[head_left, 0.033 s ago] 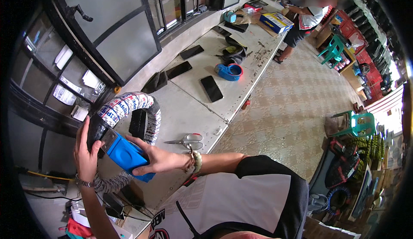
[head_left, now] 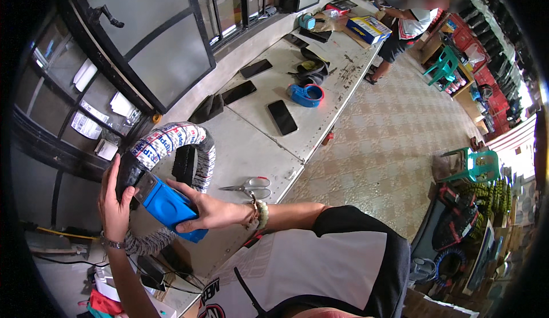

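A thick ring (head_left: 156, 147), which looks like a tire wrapped in printed white and grey bands, stands tilted over the table's near end. My left hand (head_left: 116, 201) clasps its left side, fingers stretched along the outside and thumb on the near face. A dark stretch of the ring shows beside those fingers. In my right hand (head_left: 210, 209) is a blue tape dispenser (head_left: 167, 203), its far end pressed against the ring close to my left thumb. Grey-handled scissors (head_left: 251, 187) lie on the table (head_left: 240, 158) just beyond my right wrist.
Farther along lie a phone (head_left: 282, 118), other dark phones (head_left: 239, 92), a second blue tape dispenser (head_left: 306, 95) and a blue-yellow box (head_left: 368, 30). A person (head_left: 414, 23) stands at the table's far end. A window (head_left: 143, 26) borders the left; green chairs (head_left: 479, 165) stand right.
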Demonstrator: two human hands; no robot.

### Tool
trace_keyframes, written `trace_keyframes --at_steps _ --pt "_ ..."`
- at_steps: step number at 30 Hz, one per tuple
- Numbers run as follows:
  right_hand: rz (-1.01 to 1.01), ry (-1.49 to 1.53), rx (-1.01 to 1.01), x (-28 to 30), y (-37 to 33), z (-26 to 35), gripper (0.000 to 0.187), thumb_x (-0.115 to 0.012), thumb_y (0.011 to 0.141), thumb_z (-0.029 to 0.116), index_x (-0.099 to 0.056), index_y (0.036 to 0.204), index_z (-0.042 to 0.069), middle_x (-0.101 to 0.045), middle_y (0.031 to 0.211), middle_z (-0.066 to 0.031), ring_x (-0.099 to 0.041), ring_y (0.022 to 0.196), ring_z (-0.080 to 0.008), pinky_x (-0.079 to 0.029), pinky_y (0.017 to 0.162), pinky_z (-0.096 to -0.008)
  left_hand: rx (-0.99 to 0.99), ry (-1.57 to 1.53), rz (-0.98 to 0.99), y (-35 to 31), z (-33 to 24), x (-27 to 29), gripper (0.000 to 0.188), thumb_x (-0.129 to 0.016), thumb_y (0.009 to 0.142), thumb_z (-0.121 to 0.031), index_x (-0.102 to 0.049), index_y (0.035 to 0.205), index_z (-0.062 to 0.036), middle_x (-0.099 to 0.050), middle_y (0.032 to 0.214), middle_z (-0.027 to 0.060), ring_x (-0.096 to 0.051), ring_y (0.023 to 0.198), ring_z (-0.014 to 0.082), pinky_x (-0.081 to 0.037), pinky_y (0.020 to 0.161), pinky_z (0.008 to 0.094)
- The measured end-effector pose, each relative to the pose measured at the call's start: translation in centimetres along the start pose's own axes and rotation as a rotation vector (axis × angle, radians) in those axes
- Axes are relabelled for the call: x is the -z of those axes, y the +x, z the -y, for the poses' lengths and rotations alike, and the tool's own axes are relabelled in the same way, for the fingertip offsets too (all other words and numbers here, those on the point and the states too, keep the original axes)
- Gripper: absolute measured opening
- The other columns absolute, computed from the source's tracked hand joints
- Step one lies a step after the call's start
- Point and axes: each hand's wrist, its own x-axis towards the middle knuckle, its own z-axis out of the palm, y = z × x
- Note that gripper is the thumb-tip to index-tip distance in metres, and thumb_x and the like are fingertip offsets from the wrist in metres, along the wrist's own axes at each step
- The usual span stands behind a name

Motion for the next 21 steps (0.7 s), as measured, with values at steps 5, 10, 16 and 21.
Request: trace_keyframes --at_steps 5,10,16,21 --pt "0.085 0.047 -0.054 -0.7 0.2 -0.6 0.101 -0.082 0.079 0.024 -0.016 0.152 0.006 -0.048 0.137 -0.0179 -0.053 0.120 -0.0241 -0.044 0.102 -0.0366 -0.026 0.032 0.028 0.5 0.4 0.1 0.057 -0.064 0.089 -0.012 -0.046 0.143 -0.0087 -0.051 0.142 0.0154 -0.050 0.130 0.0353 -0.041 0.106 0.0426" --pt "0.039 -0.028 0.124 -1.2 -0.4 -3.7 0.110 -0.082 0.080 0.017 -0.004 0.157 0.009 -0.046 0.142 -0.0169 -0.051 0.125 -0.0262 -0.042 0.103 -0.0378 -0.006 -0.011 0.025 0.8 -0.5 -0.2 0.061 -0.068 0.084 -0.011 -0.048 0.142 -0.0090 -0.053 0.140 0.0149 -0.051 0.128 0.0346 -0.043 0.104 0.0419" --pt "0.033 -0.389 0.287 2.4 1.4 -10.7 0.114 -0.081 0.079 0.014 0.002 0.157 0.009 -0.039 0.151 -0.0213 -0.055 0.126 -0.0340 -0.044 0.101 -0.0380 -0.057 0.035 0.018 1.2 -1.9 -0.3 0.071 -0.074 0.077 -0.013 -0.047 0.142 -0.0080 -0.054 0.138 0.0162 -0.054 0.123 0.0362 -0.044 0.103 0.0425" --pt "-0.072 -0.733 0.452 5.5 8.5 -14.0 0.077 -0.082 0.075 0.021 -0.044 0.140 0.004 -0.062 0.125 -0.0178 -0.061 0.112 -0.0362 -0.049 0.095 -0.0383 0.039 -0.141 0.005 0.6 -2.8 -0.7 0.058 -0.079 0.075 -0.020 -0.055 0.125 -0.0039 -0.064 0.118 0.0177 -0.060 0.113 0.0335 -0.047 0.096 0.0412"
